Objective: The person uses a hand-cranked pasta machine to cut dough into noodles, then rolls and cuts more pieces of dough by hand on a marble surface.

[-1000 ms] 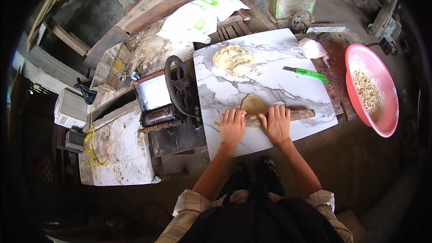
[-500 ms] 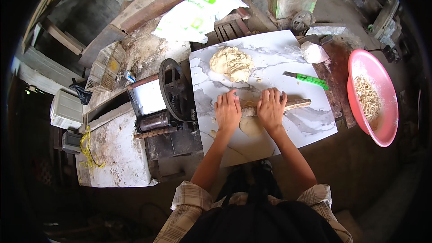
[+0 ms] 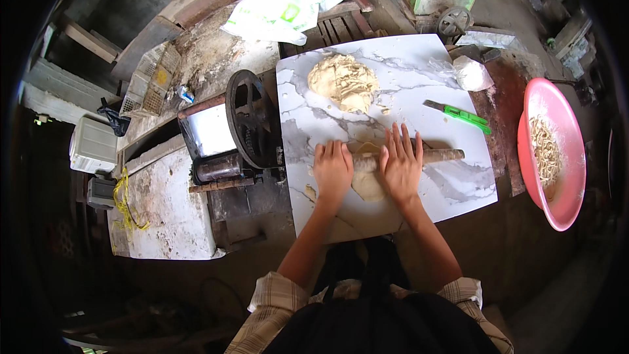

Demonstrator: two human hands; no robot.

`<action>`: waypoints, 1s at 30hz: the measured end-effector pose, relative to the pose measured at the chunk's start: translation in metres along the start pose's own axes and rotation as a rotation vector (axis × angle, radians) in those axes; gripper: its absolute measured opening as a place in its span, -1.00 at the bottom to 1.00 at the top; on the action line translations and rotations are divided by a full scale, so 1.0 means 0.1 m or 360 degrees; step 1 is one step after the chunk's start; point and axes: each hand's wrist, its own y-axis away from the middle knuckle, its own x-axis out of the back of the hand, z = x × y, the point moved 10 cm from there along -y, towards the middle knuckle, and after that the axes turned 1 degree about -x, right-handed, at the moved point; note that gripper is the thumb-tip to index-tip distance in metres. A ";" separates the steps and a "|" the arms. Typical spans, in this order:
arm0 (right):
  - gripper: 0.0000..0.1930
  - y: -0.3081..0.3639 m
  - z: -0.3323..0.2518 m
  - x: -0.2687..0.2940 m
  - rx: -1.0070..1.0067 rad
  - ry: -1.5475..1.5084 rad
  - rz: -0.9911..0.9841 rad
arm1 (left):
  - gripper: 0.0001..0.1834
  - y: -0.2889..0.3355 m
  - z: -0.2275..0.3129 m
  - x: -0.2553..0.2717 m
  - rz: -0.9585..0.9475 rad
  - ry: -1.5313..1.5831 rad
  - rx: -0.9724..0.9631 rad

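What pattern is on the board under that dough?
The board is white with grey, marble-like veins; it shows best in the head view.

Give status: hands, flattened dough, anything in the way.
Left hand, right hand: on rolling pin. Flattened dough: beneath pin, partly hidden. Green cutter: beyond pin, not touching. Nothing seen blocking.

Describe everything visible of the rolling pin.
The rolling pin is a plain brownish rod, seemingly wooden, with no handle showing. It lies crosswise over flattened dough on the marble-patterned board. The left hand and right hand lie on it; its right end sticks out past the right hand, while its left end is hidden.
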 end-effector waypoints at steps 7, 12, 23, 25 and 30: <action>-0.65 -0.41 0.11 -0.11 -0.0080 -0.0087 -0.0038 | -0.76 -0.36 -0.04 -0.09 -0.0044 -0.0210 0.0070; -0.73 -0.42 0.20 -0.17 -0.0277 -0.0294 -0.0231 | -0.74 -0.37 -0.18 -0.23 -0.0276 0.0102 0.0329; -0.50 0.18 -0.01 0.21 0.0348 -0.0420 -0.0377 | -0.79 0.16 0.27 0.29 -0.0171 0.0179 -0.0289; -0.52 0.21 -0.04 0.24 0.0415 -0.0524 -0.0459 | -0.82 0.20 0.21 0.35 -0.0139 0.0145 -0.0214; -0.56 0.38 -0.28 0.39 0.0585 -0.0566 -0.0372 | -0.90 0.57 -0.02 0.34 -0.0283 -0.0004 0.0156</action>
